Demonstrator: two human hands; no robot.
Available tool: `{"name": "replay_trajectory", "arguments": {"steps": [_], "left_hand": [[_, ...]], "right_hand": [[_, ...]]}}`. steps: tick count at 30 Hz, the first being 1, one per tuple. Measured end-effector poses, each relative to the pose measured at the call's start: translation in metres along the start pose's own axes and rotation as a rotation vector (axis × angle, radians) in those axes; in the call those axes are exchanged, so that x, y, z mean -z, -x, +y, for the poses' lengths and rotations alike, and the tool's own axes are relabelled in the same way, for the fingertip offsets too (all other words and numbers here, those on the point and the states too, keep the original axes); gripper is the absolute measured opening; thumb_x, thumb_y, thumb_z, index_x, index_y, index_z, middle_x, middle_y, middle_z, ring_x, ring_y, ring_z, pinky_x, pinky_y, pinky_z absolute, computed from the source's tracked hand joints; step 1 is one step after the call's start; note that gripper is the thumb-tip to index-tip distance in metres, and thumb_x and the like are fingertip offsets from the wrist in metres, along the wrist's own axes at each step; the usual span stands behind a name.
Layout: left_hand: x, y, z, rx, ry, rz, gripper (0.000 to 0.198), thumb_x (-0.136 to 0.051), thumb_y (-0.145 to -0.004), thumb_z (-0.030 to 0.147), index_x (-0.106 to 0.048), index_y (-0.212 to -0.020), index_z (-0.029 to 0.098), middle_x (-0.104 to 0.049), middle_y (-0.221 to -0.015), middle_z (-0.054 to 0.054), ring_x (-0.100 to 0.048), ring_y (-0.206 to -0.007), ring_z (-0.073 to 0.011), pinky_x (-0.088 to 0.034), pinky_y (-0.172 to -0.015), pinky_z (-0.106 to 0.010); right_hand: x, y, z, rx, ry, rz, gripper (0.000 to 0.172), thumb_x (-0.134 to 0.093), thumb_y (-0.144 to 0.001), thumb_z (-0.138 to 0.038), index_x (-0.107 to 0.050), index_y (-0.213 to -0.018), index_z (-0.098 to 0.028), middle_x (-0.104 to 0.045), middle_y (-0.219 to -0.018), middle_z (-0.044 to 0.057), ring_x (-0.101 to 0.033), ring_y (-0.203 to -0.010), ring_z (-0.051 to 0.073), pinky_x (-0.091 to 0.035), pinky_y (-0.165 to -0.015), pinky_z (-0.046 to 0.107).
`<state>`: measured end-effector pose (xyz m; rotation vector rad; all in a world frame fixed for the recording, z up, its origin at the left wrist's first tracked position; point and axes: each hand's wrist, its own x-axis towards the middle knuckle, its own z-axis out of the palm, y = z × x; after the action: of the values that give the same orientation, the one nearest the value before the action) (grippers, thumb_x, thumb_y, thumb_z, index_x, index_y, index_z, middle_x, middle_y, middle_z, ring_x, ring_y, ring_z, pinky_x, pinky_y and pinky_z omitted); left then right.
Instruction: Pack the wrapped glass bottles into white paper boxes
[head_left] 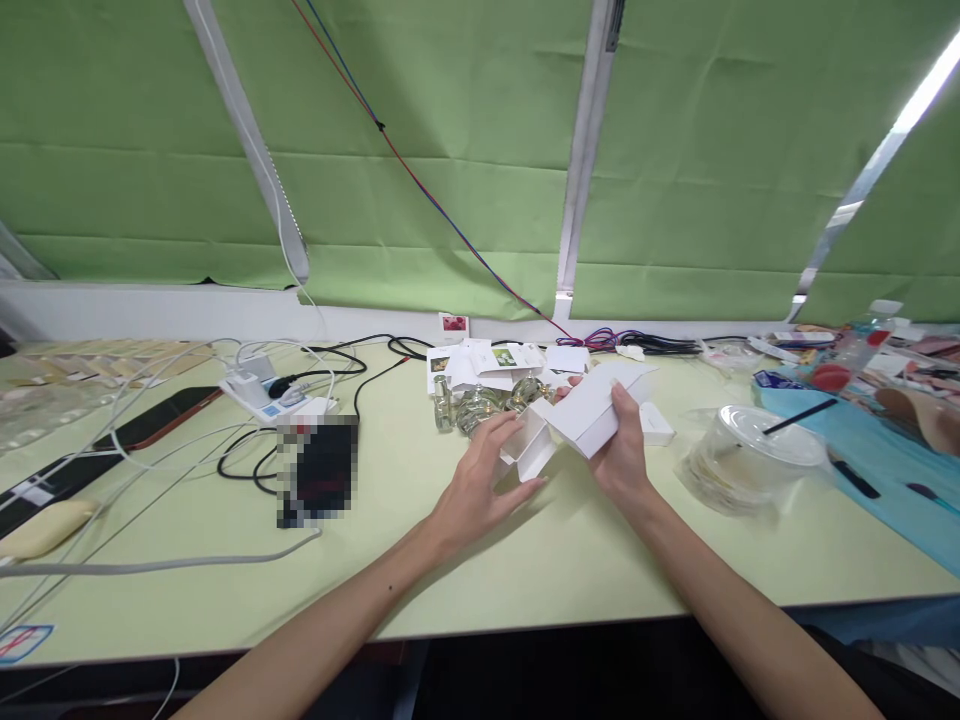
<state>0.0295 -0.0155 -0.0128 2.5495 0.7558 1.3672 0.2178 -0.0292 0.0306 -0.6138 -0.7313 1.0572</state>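
A white cardboard box (pixel 581 412), with flaps open at its left end, is held above the pale green table (pixel 525 570). My right hand (pixel 622 450) grips the box body from below and behind, fingers wrapped round it. My left hand (pixel 480 485) pinches the open flap end (pixel 529 450) between thumb and fingers. Just behind the box stand several small glass bottles (pixel 480 405) and a heap of white cards and small boxes (pixel 502 362).
A clear plastic lidded bowl (pixel 742 450) with a black straw sits to the right, beside a blue sheet (pixel 885 465) with clutter. To the left lie a blurred black object (pixel 319 472), a power strip (pixel 259 392), tangled cables and a dark phone (pixel 161 418).
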Motion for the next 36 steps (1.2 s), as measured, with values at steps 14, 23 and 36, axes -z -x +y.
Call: {"name": "replay_trajectory", "arguments": {"steps": [14,23,36], "left_hand": [[-0.001,0.003,0.000,-0.057,0.003,-0.093,0.071,-0.071,-0.091,0.030,-0.033,-0.150,0.035,-0.047,-0.148,-0.016,-0.052,-0.138,-0.0323,-0.054,-0.104,-0.050],[-0.002,0.005,-0.001,-0.055,0.025,-0.125,0.070,-0.071,-0.091,0.029,-0.033,-0.150,0.033,-0.046,-0.148,-0.016,-0.052,-0.137,-0.0310,-0.056,-0.103,-0.047],[-0.004,0.007,-0.005,-0.063,0.044,-0.156,0.071,-0.070,-0.092,0.031,-0.030,-0.151,0.030,-0.045,-0.151,-0.018,-0.052,-0.139,-0.0310,-0.057,-0.104,-0.048]], "right_hand": [[0.003,0.000,0.006,0.006,0.044,0.003,0.047,-0.076,-0.076,-0.060,-0.071,-0.097,-0.018,-0.077,-0.093,0.007,-0.074,-0.095,0.025,-0.060,-0.087,0.036],[0.003,-0.002,0.009,0.028,0.098,0.055,0.044,-0.079,-0.075,-0.057,-0.071,-0.098,-0.020,-0.078,-0.089,0.006,-0.075,-0.089,0.024,-0.062,-0.080,0.036],[-0.003,0.003,0.011,0.108,0.138,0.075,0.052,-0.083,-0.070,-0.053,-0.059,-0.106,-0.024,-0.075,-0.104,0.007,-0.074,-0.099,0.027,-0.060,-0.078,0.037]]}}
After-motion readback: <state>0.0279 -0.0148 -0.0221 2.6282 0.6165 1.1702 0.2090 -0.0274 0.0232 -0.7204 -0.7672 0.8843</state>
